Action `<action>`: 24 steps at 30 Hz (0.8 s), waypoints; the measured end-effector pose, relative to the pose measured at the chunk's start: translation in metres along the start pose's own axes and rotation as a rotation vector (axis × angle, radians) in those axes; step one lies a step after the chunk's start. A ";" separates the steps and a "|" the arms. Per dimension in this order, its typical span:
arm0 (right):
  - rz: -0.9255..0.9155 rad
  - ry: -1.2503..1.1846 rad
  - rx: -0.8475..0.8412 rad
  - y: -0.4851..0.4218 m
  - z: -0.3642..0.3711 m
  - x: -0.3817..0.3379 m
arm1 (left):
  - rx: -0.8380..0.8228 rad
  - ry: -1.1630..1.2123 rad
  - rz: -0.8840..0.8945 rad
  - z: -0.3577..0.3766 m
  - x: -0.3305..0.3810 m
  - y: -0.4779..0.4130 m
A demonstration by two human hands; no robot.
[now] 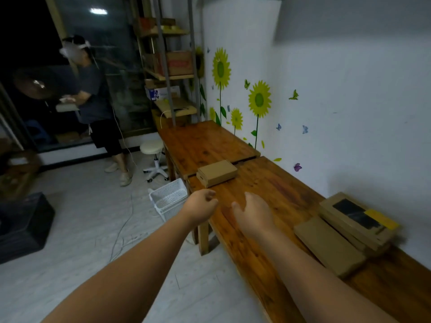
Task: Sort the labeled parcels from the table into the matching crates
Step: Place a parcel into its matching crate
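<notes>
Wooden table (268, 183): reach step; left hand (200, 206) loosely curled, right hand (253, 213) spread, both empty; cardboard parcel (217, 172) to grasp next.

Counter (268, 183): varnished wood, glossy, visible grain and knots. Small box (217, 172) and flat parcels (328, 245): matt brown cardboard, top one (356, 217) with a glossy black and yellow label. Crate (169, 197): white perforated plastic; floor (81, 229) pale smooth tile; stool (151, 146) padded seat, metal base.
</notes>
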State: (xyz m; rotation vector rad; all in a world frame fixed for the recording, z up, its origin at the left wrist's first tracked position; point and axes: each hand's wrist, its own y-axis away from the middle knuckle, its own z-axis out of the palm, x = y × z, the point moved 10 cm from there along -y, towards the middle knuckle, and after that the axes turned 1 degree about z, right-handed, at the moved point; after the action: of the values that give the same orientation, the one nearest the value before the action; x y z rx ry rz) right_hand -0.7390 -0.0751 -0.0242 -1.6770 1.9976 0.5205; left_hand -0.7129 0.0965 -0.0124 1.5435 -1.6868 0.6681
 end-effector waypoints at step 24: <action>0.386 -0.006 0.091 -0.269 0.054 0.016 | -0.316 0.086 0.045 0.007 -0.023 -0.344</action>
State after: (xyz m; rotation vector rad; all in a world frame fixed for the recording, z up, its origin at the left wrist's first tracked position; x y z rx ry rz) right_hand -0.4700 -0.1049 -0.0733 -1.2374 2.3149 0.5541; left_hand -0.3756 0.0565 -0.0700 1.2411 -1.6749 0.4579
